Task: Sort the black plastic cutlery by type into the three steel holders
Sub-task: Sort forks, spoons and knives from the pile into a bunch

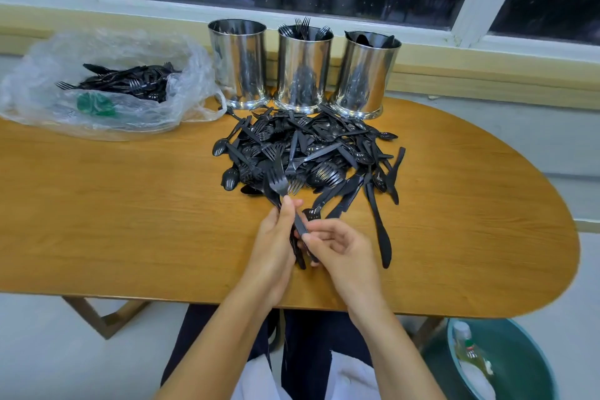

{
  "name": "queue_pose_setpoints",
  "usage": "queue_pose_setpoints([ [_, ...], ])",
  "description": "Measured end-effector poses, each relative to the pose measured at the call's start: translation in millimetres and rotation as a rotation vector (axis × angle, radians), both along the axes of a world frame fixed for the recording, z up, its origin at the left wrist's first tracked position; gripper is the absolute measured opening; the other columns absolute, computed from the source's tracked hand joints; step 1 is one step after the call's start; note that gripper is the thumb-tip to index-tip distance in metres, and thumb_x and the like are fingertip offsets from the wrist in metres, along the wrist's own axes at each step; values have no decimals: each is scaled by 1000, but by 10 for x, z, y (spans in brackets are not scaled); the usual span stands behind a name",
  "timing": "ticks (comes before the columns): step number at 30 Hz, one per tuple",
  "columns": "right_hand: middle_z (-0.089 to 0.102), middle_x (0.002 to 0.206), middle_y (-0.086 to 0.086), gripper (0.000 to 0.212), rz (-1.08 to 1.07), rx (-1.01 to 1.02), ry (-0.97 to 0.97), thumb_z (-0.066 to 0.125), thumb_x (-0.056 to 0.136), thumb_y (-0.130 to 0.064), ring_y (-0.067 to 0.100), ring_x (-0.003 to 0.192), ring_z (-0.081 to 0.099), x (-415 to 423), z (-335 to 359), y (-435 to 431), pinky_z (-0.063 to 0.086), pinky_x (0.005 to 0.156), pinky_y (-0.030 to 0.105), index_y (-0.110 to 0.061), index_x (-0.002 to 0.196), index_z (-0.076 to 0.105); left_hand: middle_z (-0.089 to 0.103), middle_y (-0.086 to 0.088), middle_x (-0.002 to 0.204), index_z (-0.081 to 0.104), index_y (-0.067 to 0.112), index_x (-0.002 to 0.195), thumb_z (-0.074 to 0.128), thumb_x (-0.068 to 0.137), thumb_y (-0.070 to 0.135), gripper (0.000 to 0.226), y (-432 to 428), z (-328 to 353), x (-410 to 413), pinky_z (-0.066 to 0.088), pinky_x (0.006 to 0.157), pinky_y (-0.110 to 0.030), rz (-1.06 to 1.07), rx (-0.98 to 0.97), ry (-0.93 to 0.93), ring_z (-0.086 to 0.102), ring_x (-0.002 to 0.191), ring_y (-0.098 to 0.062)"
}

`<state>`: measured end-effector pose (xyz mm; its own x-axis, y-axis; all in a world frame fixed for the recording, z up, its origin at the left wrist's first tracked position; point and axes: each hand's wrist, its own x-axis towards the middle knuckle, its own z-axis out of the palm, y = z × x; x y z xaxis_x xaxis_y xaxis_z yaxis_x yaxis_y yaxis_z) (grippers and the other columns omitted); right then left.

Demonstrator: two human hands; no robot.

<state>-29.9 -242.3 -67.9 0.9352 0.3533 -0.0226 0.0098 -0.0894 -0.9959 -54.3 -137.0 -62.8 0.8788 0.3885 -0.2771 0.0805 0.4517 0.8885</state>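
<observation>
Black forks gripped by left hand, right hand.

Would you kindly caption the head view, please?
The left hand and right hand hold forks beside a cutlery pile and three steel holders.

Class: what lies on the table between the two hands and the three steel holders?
A heap of mixed black plastic forks, spoons and knives fills that stretch, as the head view shows.

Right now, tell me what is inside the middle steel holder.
Black forks stand inside the middle steel holder, tines poking above its rim. Its wall covers their handles and anything beneath them.
</observation>
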Motion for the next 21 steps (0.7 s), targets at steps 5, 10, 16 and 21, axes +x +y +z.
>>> queue_pose_setpoints([
  [5,69,78,-6,14,6,-96,-99,71,84,-10,3,74,63,19,-66,-4,52,66,20,-24,88,73,50,-1,84,60,16,105,40,103,33,26,5,-33,12,47,65,-30,65,52,-35,50,77,-17],
  [10,65,84,-12,13,-197,-313,-353,70,85,-12,-5,79,58,210,-73,-276,44,70,7,-25,86,70,51,5,71,56,18,94,35,106,32,27,50,-26,-4,38,66,-30,128,65,-32,45,70,-12],
  [16,55,113,-2,43,-316,-790,-399,64,90,-34,13,109,49,393,-171,-611,38,85,20,-12,127,60,53,6,69,53,19,92,32,106,32,29,60,-47,13,40,74,-36,115,55,-46,45,69,-13],
  [21,60,118,-1,36,-327,-899,-449,58,95,-25,16,112,45,360,-161,-532,34,76,22,-16,130,58,55,3,68,50,15,92,34,105,31,27,22,-15,20,53,86,-39,88,-63,-93,58,70,-14],
])
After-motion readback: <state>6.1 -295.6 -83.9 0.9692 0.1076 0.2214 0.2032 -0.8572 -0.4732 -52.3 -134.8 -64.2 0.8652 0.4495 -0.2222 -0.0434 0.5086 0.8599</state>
